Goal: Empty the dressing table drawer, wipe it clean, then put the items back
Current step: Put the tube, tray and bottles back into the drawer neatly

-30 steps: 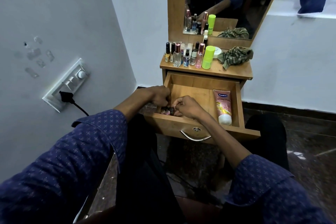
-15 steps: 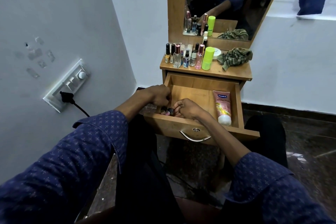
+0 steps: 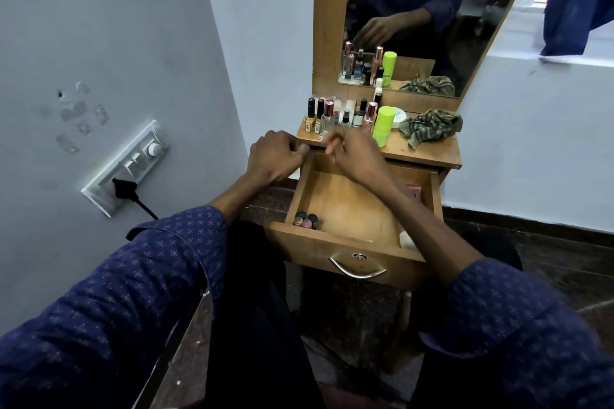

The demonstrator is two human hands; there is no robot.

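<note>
The wooden drawer (image 3: 345, 247) is pulled out. A few small nail polish bottles (image 3: 305, 220) stand in its front left corner. A pink tube (image 3: 414, 191) lies at the right side, mostly hidden by my right forearm. My left hand (image 3: 275, 156) hovers above the drawer's back left corner with its fingers curled tight; what is inside them is hidden. My right hand (image 3: 357, 154), blurred, is at the table top's front edge and pinches something small and pinkish. Bottles (image 3: 335, 116) and a green can (image 3: 383, 126) stand on the dressing table top (image 3: 425, 151).
A striped cloth (image 3: 430, 126) and a white jar (image 3: 398, 118) lie on the top, right of the bottles. The mirror (image 3: 415, 10) rises behind them. On the left wall sits a switch plate (image 3: 133, 163) with a black plug (image 3: 124, 188). My knees are under the drawer.
Both hands rose from the drawer's front left corner to the table top's front edge. The small bottles left in the corner now show. My right forearm now covers most of the pink tube.
</note>
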